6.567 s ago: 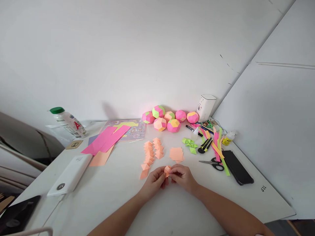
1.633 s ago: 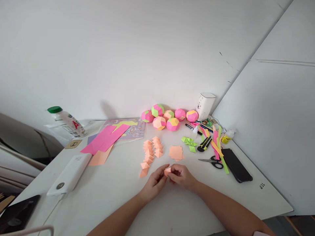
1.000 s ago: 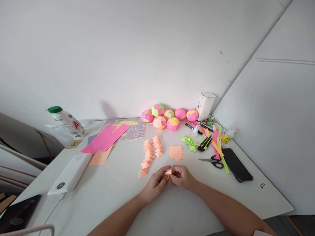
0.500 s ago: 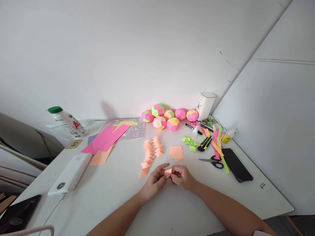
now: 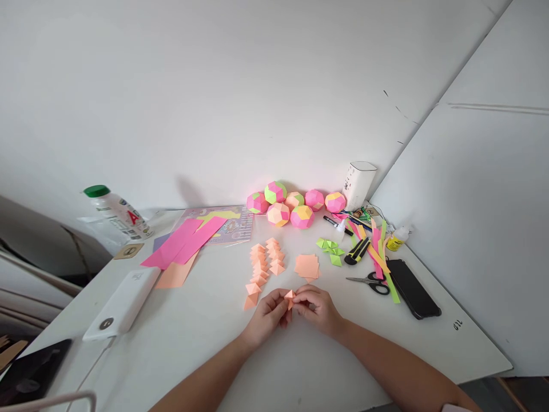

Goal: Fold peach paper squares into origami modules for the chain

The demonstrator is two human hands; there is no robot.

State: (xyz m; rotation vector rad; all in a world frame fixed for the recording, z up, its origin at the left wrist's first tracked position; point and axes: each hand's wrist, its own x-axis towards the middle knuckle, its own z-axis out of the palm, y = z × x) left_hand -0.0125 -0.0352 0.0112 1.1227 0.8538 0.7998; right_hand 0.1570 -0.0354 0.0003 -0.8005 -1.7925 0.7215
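Observation:
A small peach folded paper piece [image 5: 290, 297] is pinched between my two hands over the front middle of the table. My left hand [image 5: 271, 309] grips its left side, thumb and fingers closed. From the other side, the fingertips of my right hand [image 5: 316, 307] press on the same piece. Just beyond lies a stack of peach paper squares [image 5: 307, 266]. To the left of it, two rows of folded peach paper units [image 5: 259, 269] stand nested together. Several green folded units [image 5: 330, 247] sit farther right.
Several coloured paper balls [image 5: 278, 214] rest against the wall. Scissors [image 5: 373, 281], a box cutter [image 5: 357, 250], paper strips [image 5: 377, 252], a glue bottle [image 5: 398, 237] and a black phone [image 5: 414, 288] lie right. Pink sheets [image 5: 184, 243], a white power bank [image 5: 122, 303] and a bottle [image 5: 118, 212] are left.
The fingers of both hands have closed in around the peach piece, which has turned and now shows a pointed tip. My left index finger has curled down from its stretched position.

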